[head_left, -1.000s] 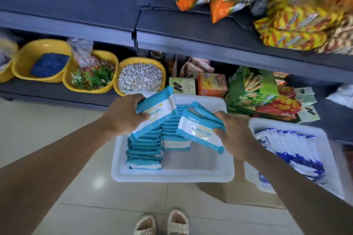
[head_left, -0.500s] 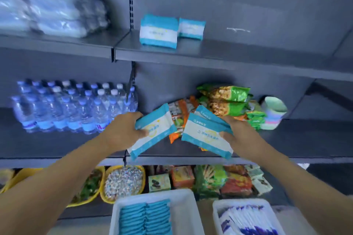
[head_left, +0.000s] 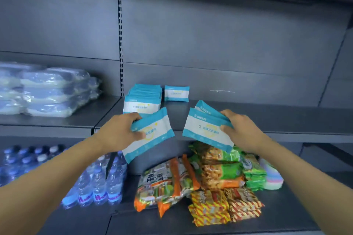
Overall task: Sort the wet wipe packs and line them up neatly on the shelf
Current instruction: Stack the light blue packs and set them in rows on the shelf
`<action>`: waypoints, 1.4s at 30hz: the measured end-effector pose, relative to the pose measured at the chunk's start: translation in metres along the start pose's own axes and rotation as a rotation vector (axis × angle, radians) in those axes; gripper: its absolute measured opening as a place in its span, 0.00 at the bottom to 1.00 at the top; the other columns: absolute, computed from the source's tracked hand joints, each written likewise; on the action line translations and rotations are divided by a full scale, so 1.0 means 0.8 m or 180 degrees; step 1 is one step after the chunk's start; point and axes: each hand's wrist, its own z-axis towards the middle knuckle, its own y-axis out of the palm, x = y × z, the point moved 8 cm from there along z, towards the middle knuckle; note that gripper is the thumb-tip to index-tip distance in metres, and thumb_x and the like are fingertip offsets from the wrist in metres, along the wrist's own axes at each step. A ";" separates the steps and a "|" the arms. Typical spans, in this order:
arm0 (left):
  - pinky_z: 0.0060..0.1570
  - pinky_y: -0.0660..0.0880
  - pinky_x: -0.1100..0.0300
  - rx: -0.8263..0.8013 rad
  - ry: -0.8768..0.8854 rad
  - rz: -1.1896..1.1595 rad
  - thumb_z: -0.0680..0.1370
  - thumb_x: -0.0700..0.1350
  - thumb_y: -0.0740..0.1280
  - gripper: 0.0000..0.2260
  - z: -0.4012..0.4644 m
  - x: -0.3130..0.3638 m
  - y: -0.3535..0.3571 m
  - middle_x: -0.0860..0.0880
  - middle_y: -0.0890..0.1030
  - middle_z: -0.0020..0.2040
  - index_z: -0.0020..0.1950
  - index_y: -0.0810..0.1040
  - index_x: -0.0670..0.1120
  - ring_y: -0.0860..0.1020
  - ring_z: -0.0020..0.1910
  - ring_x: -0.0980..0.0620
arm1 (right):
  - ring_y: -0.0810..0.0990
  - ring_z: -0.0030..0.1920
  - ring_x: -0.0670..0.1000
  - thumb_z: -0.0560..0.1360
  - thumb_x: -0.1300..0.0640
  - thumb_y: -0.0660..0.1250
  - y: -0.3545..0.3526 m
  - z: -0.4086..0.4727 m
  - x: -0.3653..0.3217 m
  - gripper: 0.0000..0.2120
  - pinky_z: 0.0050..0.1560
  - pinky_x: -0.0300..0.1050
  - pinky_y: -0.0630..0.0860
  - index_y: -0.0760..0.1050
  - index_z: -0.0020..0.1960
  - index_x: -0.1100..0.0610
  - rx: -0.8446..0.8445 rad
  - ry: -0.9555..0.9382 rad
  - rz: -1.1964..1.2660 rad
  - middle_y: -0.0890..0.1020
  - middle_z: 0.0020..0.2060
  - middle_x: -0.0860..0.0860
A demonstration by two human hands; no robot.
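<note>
My left hand (head_left: 120, 131) grips a teal-and-white wet wipe pack (head_left: 152, 133) by its left end, held just in front of the grey shelf (head_left: 267, 118). My right hand (head_left: 240, 128) grips two stacked wet wipe packs (head_left: 204, 129) by their right end. On the shelf behind them stands a row of several wipe packs (head_left: 142, 99), with a single pack (head_left: 176, 93) upright beside it at the back wall.
Clear plastic-wrapped bundles (head_left: 47, 89) fill the shelf's left section. One shelf lower stand water bottles (head_left: 95, 183), snack bags (head_left: 191, 183) and a pastel stack (head_left: 271, 175). The shelf stretch right of the wipe packs holds nothing.
My view has swung up from the floor crates to the upper shelf. Both hands have risen with their packs to shelf height and moved apart.
</note>
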 end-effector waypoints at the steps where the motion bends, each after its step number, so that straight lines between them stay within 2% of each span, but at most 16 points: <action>1: 0.43 0.70 0.58 0.0054 -0.0016 0.0008 0.74 0.46 0.70 0.10 0.016 0.002 -0.004 0.50 0.80 0.46 0.53 0.75 0.49 0.76 0.42 0.51 | 0.78 0.50 0.57 0.78 0.59 0.61 -0.003 0.022 0.006 0.15 0.48 0.51 0.74 0.69 0.64 0.56 0.0018 -0.0053 -0.0005 0.80 0.53 0.55; 4: 0.44 0.69 0.59 0.0181 -0.0092 0.0031 0.74 0.46 0.70 0.10 0.062 0.006 -0.010 0.52 0.79 0.46 0.54 0.75 0.49 0.76 0.45 0.51 | 0.78 0.50 0.55 0.79 0.58 0.60 0.000 0.087 0.026 0.16 0.47 0.50 0.75 0.68 0.66 0.55 0.0001 -0.0119 -0.0018 0.80 0.55 0.54; 6: 0.42 0.66 0.61 0.0249 -0.0122 0.0082 0.74 0.46 0.70 0.09 0.089 0.007 -0.011 0.54 0.77 0.44 0.51 0.74 0.51 0.75 0.43 0.52 | 0.79 0.47 0.51 0.80 0.57 0.59 0.012 0.127 0.036 0.14 0.43 0.48 0.76 0.67 0.65 0.54 -0.0072 -0.0161 0.0029 0.79 0.55 0.52; 8: 0.41 0.67 0.61 0.0226 -0.0136 0.0173 0.74 0.46 0.70 0.08 0.114 0.007 -0.009 0.55 0.77 0.43 0.50 0.73 0.51 0.75 0.42 0.53 | 0.78 0.45 0.48 0.80 0.55 0.59 0.028 0.163 0.046 0.13 0.39 0.44 0.77 0.67 0.65 0.53 -0.0150 -0.0178 0.0072 0.78 0.55 0.50; 12: 0.45 0.73 0.60 0.0205 -0.0177 0.0175 0.74 0.45 0.70 0.08 0.155 0.001 -0.011 0.53 0.80 0.46 0.51 0.76 0.48 0.78 0.44 0.52 | 0.77 0.46 0.50 0.80 0.56 0.58 0.059 0.224 0.058 0.14 0.42 0.47 0.76 0.67 0.66 0.53 -0.0176 -0.0225 -0.0047 0.79 0.56 0.52; 16: 0.37 0.68 0.66 0.0303 -0.0152 0.0199 0.73 0.46 0.71 0.07 0.190 -0.006 -0.022 0.56 0.77 0.40 0.46 0.74 0.51 0.76 0.40 0.52 | 0.75 0.45 0.51 0.80 0.57 0.58 0.087 0.274 0.063 0.16 0.39 0.44 0.71 0.67 0.67 0.53 -0.0146 -0.0216 -0.0155 0.78 0.56 0.52; 21: 0.46 0.78 0.55 0.0342 -0.0301 -0.0150 0.73 0.45 0.72 0.06 0.226 -0.031 -0.041 0.52 0.82 0.45 0.47 0.77 0.51 0.81 0.44 0.52 | 0.77 0.50 0.54 0.79 0.58 0.57 0.114 0.318 0.065 0.17 0.45 0.47 0.75 0.67 0.68 0.52 -0.0190 -0.0130 -0.0095 0.78 0.57 0.53; 25: 0.41 0.75 0.60 0.0351 -0.0290 -0.0226 0.73 0.45 0.72 0.06 0.243 -0.047 -0.047 0.52 0.82 0.44 0.46 0.77 0.50 0.80 0.41 0.53 | 0.77 0.52 0.54 0.79 0.59 0.56 0.139 0.332 0.061 0.20 0.50 0.49 0.76 0.67 0.70 0.51 -0.0395 -0.0238 -0.0250 0.78 0.59 0.53; 27: 0.43 0.76 0.59 0.0346 -0.0274 -0.0293 0.73 0.44 0.72 0.06 0.251 -0.053 -0.047 0.52 0.82 0.44 0.46 0.77 0.50 0.80 0.41 0.53 | 0.77 0.53 0.53 0.79 0.58 0.56 0.148 0.334 0.065 0.20 0.51 0.49 0.76 0.66 0.71 0.50 -0.0517 -0.0213 -0.0272 0.77 0.61 0.52; 29: 0.45 0.77 0.56 0.0326 -0.0262 -0.0322 0.73 0.44 0.72 0.06 0.259 -0.055 -0.046 0.51 0.82 0.44 0.47 0.77 0.50 0.81 0.42 0.52 | 0.76 0.56 0.52 0.78 0.55 0.60 0.154 0.335 0.070 0.23 0.55 0.50 0.75 0.63 0.73 0.49 -0.0660 -0.0201 -0.0310 0.75 0.64 0.50; 32: 0.40 0.74 0.60 0.0372 -0.0213 -0.0345 0.73 0.43 0.72 0.05 0.272 -0.055 -0.049 0.52 0.82 0.42 0.46 0.78 0.49 0.79 0.39 0.54 | 0.75 0.58 0.52 0.74 0.52 0.67 0.159 0.342 0.075 0.28 0.58 0.50 0.74 0.64 0.73 0.48 -0.0740 -0.0243 -0.0313 0.75 0.64 0.49; 35: 0.37 0.72 0.61 0.0412 -0.0217 -0.0398 0.73 0.44 0.72 0.05 0.285 -0.056 -0.051 0.52 0.81 0.41 0.45 0.77 0.50 0.78 0.37 0.55 | 0.77 0.55 0.53 0.73 0.55 0.68 0.160 0.364 0.075 0.23 0.56 0.50 0.75 0.68 0.67 0.49 -0.0602 -0.0266 -0.0126 0.77 0.58 0.51; 38: 0.41 0.74 0.59 0.0461 -0.0258 -0.0330 0.72 0.45 0.73 0.08 0.300 -0.061 -0.050 0.51 0.82 0.45 0.48 0.77 0.50 0.79 0.40 0.52 | 0.76 0.51 0.54 0.75 0.57 0.66 0.170 0.390 0.073 0.15 0.52 0.48 0.74 0.65 0.58 0.50 -0.0548 -0.0215 -0.0048 0.77 0.54 0.52; 42: 0.42 0.76 0.58 0.0542 -0.0328 -0.0419 0.72 0.45 0.74 0.10 0.314 -0.069 -0.048 0.50 0.81 0.48 0.47 0.75 0.51 0.79 0.41 0.51 | 0.75 0.53 0.54 0.76 0.58 0.64 0.188 0.420 0.067 0.15 0.52 0.46 0.72 0.66 0.61 0.55 -0.0564 -0.0250 0.0065 0.76 0.56 0.54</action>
